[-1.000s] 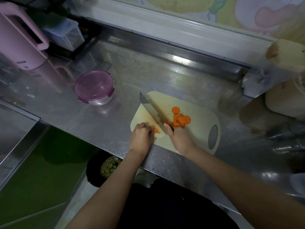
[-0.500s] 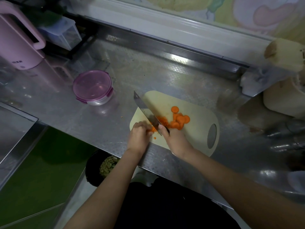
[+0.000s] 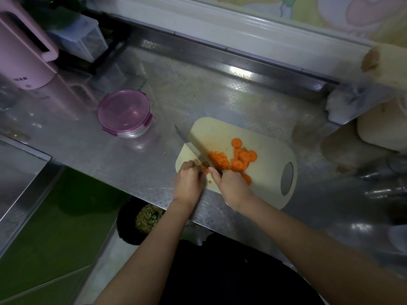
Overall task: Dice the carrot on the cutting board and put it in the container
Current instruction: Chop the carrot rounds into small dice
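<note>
A cream cutting board (image 3: 222, 130) lies on the steel counter. On it are round carrot slices (image 3: 242, 157) and a small heap of diced carrot (image 3: 217, 159). My right hand (image 3: 231, 186) grips the handle of a knife (image 3: 191, 146), whose blade slants up and left, its edge down by the carrot. My left hand (image 3: 189, 179), fingers curled, holds a bit of carrot against the board just left of the blade. A round container (image 3: 124, 113) with a pink lid stands on the counter to the left of the board.
A pink kettle (image 3: 24, 51) and a clear box (image 3: 81, 40) stand at the back left. Beige objects (image 3: 385, 119) sit at the right. Below the counter edge is a dark bowl of food (image 3: 143, 219). A few carrot crumbs lie on the counter.
The knife has shifted slightly left across the carrot between cuts, and the heap of diced pieces right of the blade has grown. Both hands stay at the board's near left corner.
</note>
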